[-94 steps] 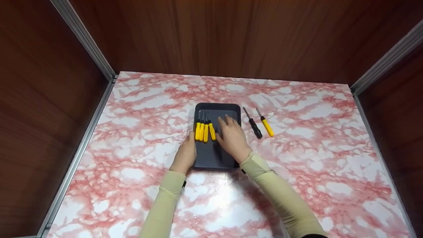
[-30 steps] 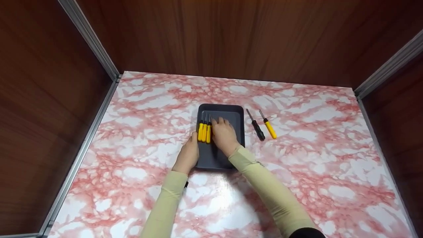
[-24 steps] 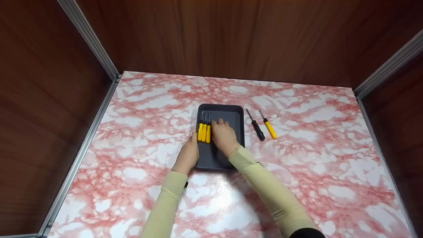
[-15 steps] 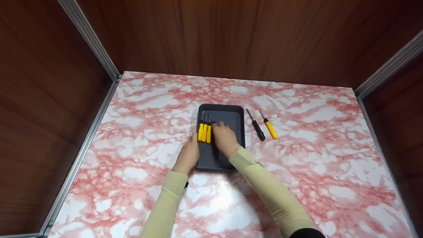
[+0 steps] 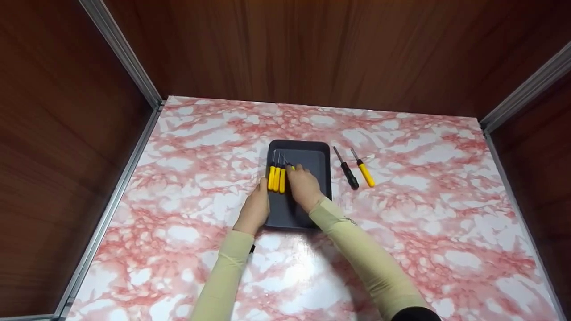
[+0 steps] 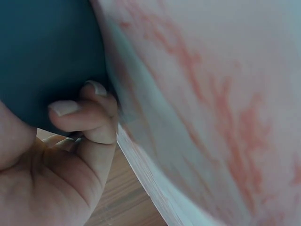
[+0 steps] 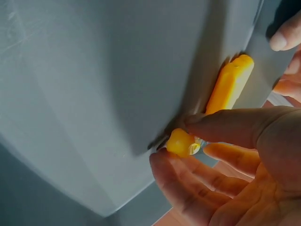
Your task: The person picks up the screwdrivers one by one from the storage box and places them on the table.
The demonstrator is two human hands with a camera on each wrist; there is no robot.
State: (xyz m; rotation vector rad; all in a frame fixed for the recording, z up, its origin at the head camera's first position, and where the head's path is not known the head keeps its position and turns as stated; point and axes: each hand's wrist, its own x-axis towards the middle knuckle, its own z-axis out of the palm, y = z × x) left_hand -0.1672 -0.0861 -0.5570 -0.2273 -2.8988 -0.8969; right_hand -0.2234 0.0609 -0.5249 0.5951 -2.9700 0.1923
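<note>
My left hand (image 5: 254, 207) grips the left side of a dark grey tray (image 5: 292, 218). In the left wrist view, bent fingertips (image 6: 66, 108) lie against the tray's wall (image 6: 51, 52). Three yellow-handled screwdrivers (image 5: 276, 178) lie side by side along the tray's left inner wall, shafts pointing away. Right of them, my right hand (image 5: 304, 185) pinches another yellow-handled screwdriver (image 7: 181, 142) between thumb and fingers, inside the tray. Most of that handle is hidden from the head view. One yellow handle (image 7: 230, 84) lies beyond the thumb in the right wrist view.
Right of the tray, a black-handled screwdriver (image 5: 349, 174) and a yellow-handled one (image 5: 366, 174) lie on the red-and-white marbled tabletop (image 5: 437, 187). Brown wood panels (image 5: 290, 53) with metal edge strips (image 5: 120, 58) enclose the back and sides.
My right hand has moved left from the tray's right half and taken hold of the fourth screwdriver. Lately its fingers have drawn back slightly, uncovering the shaft. My left hand stays at the tray's side.
</note>
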